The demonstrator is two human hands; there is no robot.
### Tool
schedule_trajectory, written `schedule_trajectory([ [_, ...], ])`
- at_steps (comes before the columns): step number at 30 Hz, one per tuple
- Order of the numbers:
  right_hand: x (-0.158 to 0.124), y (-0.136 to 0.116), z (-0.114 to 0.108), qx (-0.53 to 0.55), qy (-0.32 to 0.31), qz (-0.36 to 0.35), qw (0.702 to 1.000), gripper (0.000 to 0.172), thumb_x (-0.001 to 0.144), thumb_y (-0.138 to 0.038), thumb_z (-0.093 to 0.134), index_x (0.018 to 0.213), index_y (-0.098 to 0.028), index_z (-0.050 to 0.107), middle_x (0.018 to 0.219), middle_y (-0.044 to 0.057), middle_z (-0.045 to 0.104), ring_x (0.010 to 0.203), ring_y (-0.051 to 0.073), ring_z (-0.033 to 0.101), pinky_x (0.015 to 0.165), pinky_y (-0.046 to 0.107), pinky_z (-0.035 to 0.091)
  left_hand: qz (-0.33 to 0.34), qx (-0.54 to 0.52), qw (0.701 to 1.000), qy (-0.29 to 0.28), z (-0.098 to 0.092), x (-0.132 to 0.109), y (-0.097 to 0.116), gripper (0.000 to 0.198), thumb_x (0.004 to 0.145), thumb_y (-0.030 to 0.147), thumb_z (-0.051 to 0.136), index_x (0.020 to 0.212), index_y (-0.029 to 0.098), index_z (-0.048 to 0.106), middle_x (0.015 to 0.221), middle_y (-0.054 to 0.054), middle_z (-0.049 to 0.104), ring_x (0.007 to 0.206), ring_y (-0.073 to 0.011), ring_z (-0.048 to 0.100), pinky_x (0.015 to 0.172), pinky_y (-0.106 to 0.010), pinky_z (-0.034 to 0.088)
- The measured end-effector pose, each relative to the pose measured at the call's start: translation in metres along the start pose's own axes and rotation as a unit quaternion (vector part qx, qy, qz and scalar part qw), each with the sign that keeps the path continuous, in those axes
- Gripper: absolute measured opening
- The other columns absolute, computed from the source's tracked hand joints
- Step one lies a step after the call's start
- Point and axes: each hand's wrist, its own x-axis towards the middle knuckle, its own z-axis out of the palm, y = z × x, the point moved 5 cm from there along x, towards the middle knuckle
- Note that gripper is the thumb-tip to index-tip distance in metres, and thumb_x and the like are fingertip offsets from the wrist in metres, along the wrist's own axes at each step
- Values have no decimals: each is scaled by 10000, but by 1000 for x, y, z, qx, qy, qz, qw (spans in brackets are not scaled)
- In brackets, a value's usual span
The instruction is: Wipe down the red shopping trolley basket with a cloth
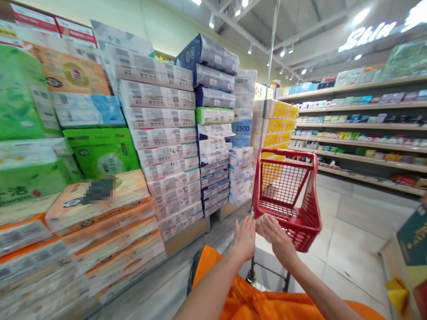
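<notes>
A tall thin metal pole [264, 109] rises beside a red plastic shopping basket [287, 209] set on a wheeled frame. My left hand [245, 238] is closed at the lower part of the pole, its fingertips partly hidden. Just right of it, my right hand [274, 232] presses a pale crumpled cloth [262, 224] close to the pole and the basket's near corner. Below both hands, orange fabric [260, 302] covers the lower part of the view.
Stacked tissue packs [163, 120] line the left side, with orange packs [110, 222] lower and nearer. Yellow-and-white packs [280, 122] stand behind the basket. Shelves [360, 129] of small goods run along the right. A dark green display box [413, 235] stands at the right edge.
</notes>
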Motion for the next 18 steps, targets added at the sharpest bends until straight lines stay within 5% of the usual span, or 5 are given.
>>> schedule_trajectory([
  [3,12,-1,-1,-3,6,3,1000,457,773,-17,337,1152,-163,546,1272,91,476,1266,217,286,1003,445,343,1,8,1000,-1,1,6,4,705,709,191,362,1361,85,115,1457,-92,104,1335,-204,65,1063,-513,89],
  [8,-13,-6,9,-11,-82,-2,997,343,777,-33,395,995,-159,628,1105,119,599,1165,221,440,914,410,441,-5,37,999,20,4,13,3,608,771,173,287,1359,109,146,1454,-77,132,1332,-189,93,1059,-505,118],
  [13,12,-11,-17,-19,3,17,1000,397,803,-33,363,1134,-146,551,1276,116,466,1277,217,259,996,445,348,-25,72,997,20,5,21,-2,627,746,117,300,1357,117,158,1451,-83,141,1330,-183,106,1053,-502,140],
  [18,2,-12,-5,-20,-48,32,998,330,793,-51,405,1031,-144,613,1144,128,575,1199,222,399,910,404,446,-18,97,995,23,-4,25,-1,627,750,130,314,1357,132,159,1449,-91,145,1328,-189,120,1047,-498,155],
])
